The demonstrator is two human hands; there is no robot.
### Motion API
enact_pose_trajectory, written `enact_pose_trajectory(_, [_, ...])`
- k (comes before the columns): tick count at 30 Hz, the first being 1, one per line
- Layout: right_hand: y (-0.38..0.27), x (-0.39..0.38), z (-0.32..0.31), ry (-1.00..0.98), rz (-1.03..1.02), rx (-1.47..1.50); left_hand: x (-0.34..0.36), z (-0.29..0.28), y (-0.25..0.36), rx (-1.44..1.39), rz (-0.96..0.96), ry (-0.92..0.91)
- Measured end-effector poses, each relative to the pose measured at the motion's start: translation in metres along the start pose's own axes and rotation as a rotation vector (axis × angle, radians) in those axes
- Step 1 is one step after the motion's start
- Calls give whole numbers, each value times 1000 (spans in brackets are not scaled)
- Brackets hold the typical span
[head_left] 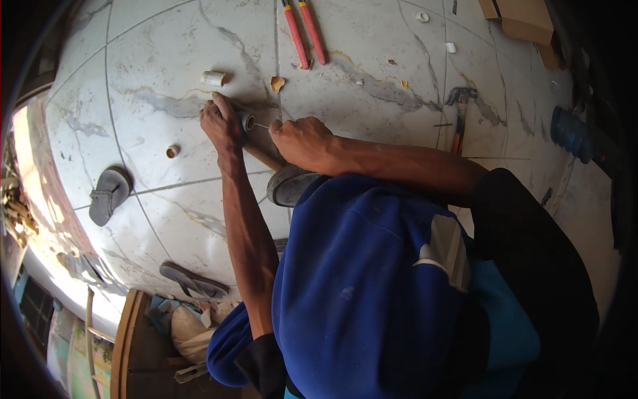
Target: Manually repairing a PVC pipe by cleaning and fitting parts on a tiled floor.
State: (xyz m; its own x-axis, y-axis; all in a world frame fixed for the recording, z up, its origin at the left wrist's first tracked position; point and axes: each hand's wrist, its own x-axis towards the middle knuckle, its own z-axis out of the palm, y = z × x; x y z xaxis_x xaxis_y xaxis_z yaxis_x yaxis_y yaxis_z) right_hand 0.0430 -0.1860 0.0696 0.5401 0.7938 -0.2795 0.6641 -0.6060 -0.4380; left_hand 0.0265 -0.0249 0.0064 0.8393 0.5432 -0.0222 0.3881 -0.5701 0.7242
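My left hand (222,124) is closed around a short grey tube (248,122), its open round end facing right. In my right hand (304,141) is a thin metal rod (262,126), perhaps a tool's shaft; the fist hides its other end. The rod's tip points at the tube's mouth, and I cannot tell whether it touches. Under the hands lies a wooden stick (263,158), partly covered. A short whitish cylinder (213,78) and a small broken tan piece (277,84) rest on the tiles beyond them.
Red-handled pliers (303,33) lie at the far side. To the right are a hammer (460,110), a cardboard box (525,23) and a blue plastic bottle (571,135). A small ring-shaped piece (173,151) and loose sandals (110,195) are on the left.
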Motion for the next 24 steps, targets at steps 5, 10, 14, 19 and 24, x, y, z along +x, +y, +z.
enact_pose_trajectory(5, [-4,10,12,63,-41,19,-5,-1,-1,-24,-47,-8])
enact_pose_trajectory(10, [2,10,5,-9,-24,-35,4,-7,7,9,14,7])
enact_pose_trajectory(14, [3,7,4,49,-65,-47,-1,-6,9,25,78,-4])
enact_pose_trajectory(19, [33,-64,-46,-273,77,46,2,-6,2,43,37,6])
enact_pose_trajectory(24, [74,-92,-59,27,117,105,2,-6,-1,-123,-34,83])
